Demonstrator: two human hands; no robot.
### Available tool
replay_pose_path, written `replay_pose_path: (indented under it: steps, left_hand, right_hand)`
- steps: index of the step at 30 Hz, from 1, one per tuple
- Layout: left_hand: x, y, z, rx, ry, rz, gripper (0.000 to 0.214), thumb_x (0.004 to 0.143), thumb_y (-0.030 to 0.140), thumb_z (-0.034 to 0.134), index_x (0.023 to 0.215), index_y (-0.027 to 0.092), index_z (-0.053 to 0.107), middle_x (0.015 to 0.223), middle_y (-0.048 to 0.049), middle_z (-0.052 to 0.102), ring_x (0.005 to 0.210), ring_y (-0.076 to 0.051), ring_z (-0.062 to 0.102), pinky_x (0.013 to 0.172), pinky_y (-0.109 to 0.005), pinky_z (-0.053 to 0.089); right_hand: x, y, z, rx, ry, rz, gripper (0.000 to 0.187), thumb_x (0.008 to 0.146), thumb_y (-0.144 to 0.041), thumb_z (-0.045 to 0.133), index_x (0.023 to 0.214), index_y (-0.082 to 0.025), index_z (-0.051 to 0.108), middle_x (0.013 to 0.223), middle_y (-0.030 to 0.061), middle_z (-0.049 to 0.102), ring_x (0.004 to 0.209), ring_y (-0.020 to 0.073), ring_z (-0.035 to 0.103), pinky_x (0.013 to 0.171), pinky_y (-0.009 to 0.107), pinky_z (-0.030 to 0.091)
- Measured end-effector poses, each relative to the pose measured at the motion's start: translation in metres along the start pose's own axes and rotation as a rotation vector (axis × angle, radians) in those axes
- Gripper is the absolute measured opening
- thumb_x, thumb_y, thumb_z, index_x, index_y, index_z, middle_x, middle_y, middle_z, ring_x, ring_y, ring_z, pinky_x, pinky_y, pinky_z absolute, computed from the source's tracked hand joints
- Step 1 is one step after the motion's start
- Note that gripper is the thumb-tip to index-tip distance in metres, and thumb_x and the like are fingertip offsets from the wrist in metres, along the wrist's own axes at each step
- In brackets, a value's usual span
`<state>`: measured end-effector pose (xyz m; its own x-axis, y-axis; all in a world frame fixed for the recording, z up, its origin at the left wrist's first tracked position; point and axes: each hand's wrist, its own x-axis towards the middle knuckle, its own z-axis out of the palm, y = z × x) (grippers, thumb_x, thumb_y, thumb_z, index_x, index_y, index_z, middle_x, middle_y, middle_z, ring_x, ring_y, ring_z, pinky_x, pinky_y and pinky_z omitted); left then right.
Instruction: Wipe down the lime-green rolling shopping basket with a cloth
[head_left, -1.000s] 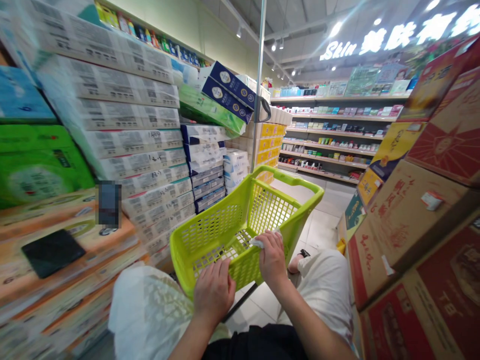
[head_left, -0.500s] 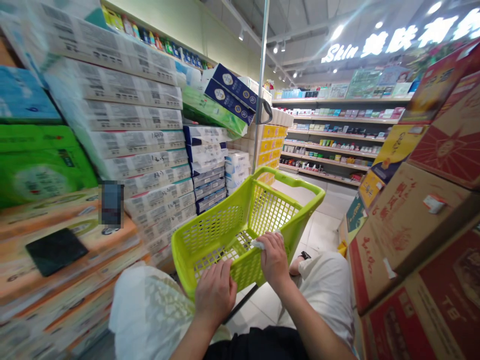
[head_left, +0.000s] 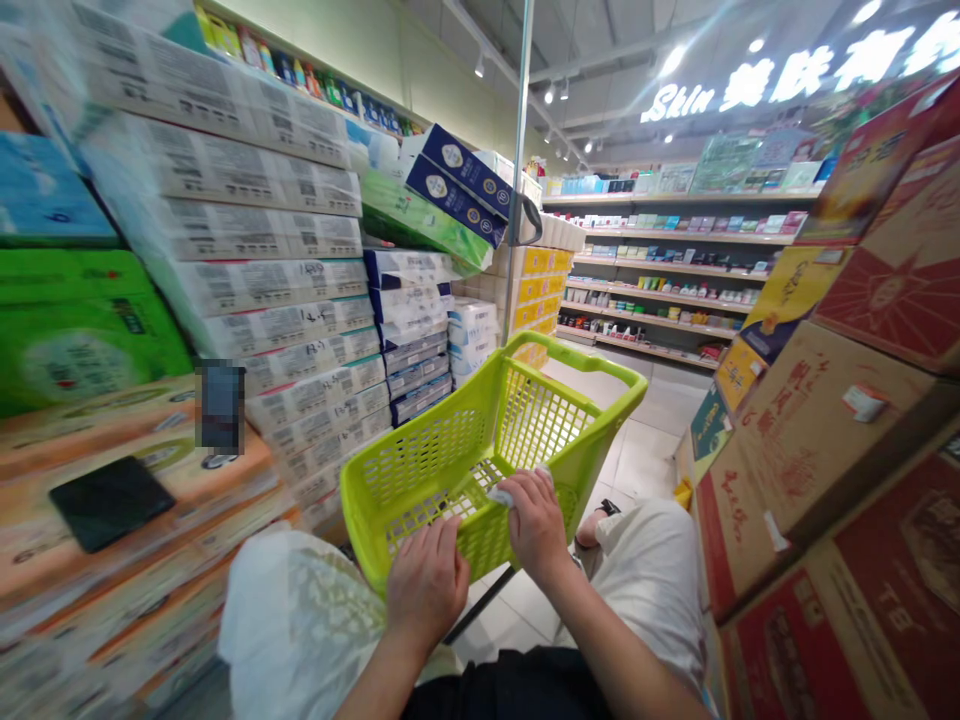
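The green basket (head_left: 480,450) is tilted between the knees in a narrow aisle. Its near rim is clasped by the left hand (head_left: 427,585); a white wipe (head_left: 501,493) is pinched against the rim by the right hand (head_left: 534,522). Slippage could result if the left grip loosens.

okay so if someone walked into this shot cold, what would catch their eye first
A lime-green basket fills the centre, tipped toward the camera. The left hand grips its near rim, and the right hand presses a white wipe on the rim beside it. Stacked tissue packs wall in the left side, and red and brown cartons the right.
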<state>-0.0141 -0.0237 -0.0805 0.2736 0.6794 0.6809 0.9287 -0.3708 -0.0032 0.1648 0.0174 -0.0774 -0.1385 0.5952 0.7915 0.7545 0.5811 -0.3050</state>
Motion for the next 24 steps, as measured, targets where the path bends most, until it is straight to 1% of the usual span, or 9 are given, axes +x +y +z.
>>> replay_pose_path:
  steps: [2, 5, 8, 10, 14, 17, 19, 21, 24]
  left_hand:
    - [0.001, 0.002, 0.000, 0.001, 0.000, -0.005, 0.032, 0.078, 0.014, 0.050, 0.109, 0.016, 0.057, 0.092, -0.0067, 0.067, 0.084, -0.021, 0.061, 0.079, -0.033, 0.044]
    - [0.001, 0.003, 0.001, 0.012, -0.005, -0.018, 0.030, 0.078, 0.015, 0.050, 0.107, 0.016, 0.057, 0.092, -0.0068, 0.067, 0.084, -0.022, 0.061, 0.078, -0.034, 0.044]
    - [0.001, 0.002, 0.003, 0.016, -0.007, 0.001, 0.031, 0.078, 0.018, 0.051, 0.108, 0.016, 0.057, 0.092, -0.0073, 0.067, 0.084, -0.023, 0.061, 0.075, -0.035, 0.044]
    - [0.001, 0.001, 0.003, 0.012, 0.002, 0.015, 0.032, 0.077, 0.018, 0.052, 0.109, 0.015, 0.056, 0.093, -0.0077, 0.067, 0.084, -0.023, 0.061, 0.076, -0.034, 0.044]
    - [0.001, 0.001, 0.002, -0.001, 0.013, 0.002, 0.033, 0.076, 0.014, 0.051, 0.108, 0.016, 0.056, 0.093, -0.0068, 0.067, 0.085, -0.022, 0.061, 0.078, -0.034, 0.044]
    - [0.002, 0.003, 0.001, -0.007, 0.020, -0.003, 0.034, 0.076, 0.014, 0.051, 0.109, 0.016, 0.056, 0.094, -0.0069, 0.067, 0.085, -0.022, 0.061, 0.079, -0.034, 0.044]
    - [0.003, 0.004, 0.001, -0.007, 0.011, -0.007, 0.033, 0.076, 0.014, 0.052, 0.109, 0.016, 0.057, 0.092, -0.0068, 0.067, 0.084, -0.022, 0.061, 0.078, -0.034, 0.044]
    - [0.003, 0.005, 0.001, 0.002, 0.000, -0.015, 0.032, 0.076, 0.014, 0.052, 0.108, 0.015, 0.057, 0.091, -0.0068, 0.067, 0.082, -0.022, 0.061, 0.076, -0.034, 0.044]
    - [0.003, 0.005, 0.002, 0.018, -0.013, -0.005, 0.032, 0.076, 0.016, 0.052, 0.107, 0.014, 0.057, 0.090, -0.0075, 0.067, 0.082, -0.023, 0.060, 0.074, -0.034, 0.043]
  right_hand:
    - [0.000, 0.002, 0.001, -0.009, 0.026, 0.034, 0.034, 0.083, -0.003, 0.040, 0.102, -0.021, 0.061, 0.101, 0.0050, 0.064, 0.112, 0.0197, 0.052, 0.110, 0.041, 0.029]
    - [-0.004, -0.012, 0.009, 0.018, 0.041, 0.078, 0.033, 0.082, -0.003, 0.039, 0.099, -0.021, 0.061, 0.099, 0.0049, 0.064, 0.110, 0.0197, 0.052, 0.110, 0.042, 0.029]
    - [-0.009, -0.031, 0.015, 0.068, -0.013, 0.035, 0.032, 0.082, -0.005, 0.041, 0.102, -0.021, 0.060, 0.100, 0.0049, 0.064, 0.108, 0.0194, 0.052, 0.109, 0.041, 0.029]
    - [-0.009, -0.035, 0.015, 0.083, -0.049, -0.014, 0.032, 0.082, -0.006, 0.042, 0.104, -0.021, 0.060, 0.100, 0.0047, 0.064, 0.107, 0.0190, 0.053, 0.107, 0.039, 0.031]
    - [-0.002, -0.012, 0.004, 0.027, -0.039, -0.058, 0.031, 0.083, -0.006, 0.042, 0.102, -0.021, 0.062, 0.099, 0.0044, 0.065, 0.107, 0.0189, 0.053, 0.107, 0.038, 0.032]
    - [0.003, 0.011, -0.004, -0.034, 0.045, 0.010, 0.033, 0.084, -0.004, 0.040, 0.102, -0.021, 0.062, 0.101, 0.0053, 0.065, 0.112, 0.0194, 0.051, 0.109, 0.040, 0.029]
    - [0.003, 0.016, -0.005, -0.045, 0.076, 0.064, 0.034, 0.083, -0.004, 0.039, 0.101, -0.020, 0.062, 0.103, 0.0058, 0.065, 0.115, 0.0199, 0.050, 0.110, 0.041, 0.028]
    - [0.000, 0.007, -0.001, -0.030, 0.076, 0.098, 0.035, 0.082, -0.003, 0.039, 0.101, -0.020, 0.062, 0.103, 0.0061, 0.065, 0.116, 0.0204, 0.049, 0.110, 0.042, 0.028]
    - [-0.008, -0.018, 0.009, 0.023, 0.019, 0.052, 0.034, 0.082, -0.004, 0.040, 0.104, -0.020, 0.061, 0.103, 0.0058, 0.065, 0.114, 0.0201, 0.050, 0.110, 0.042, 0.028]
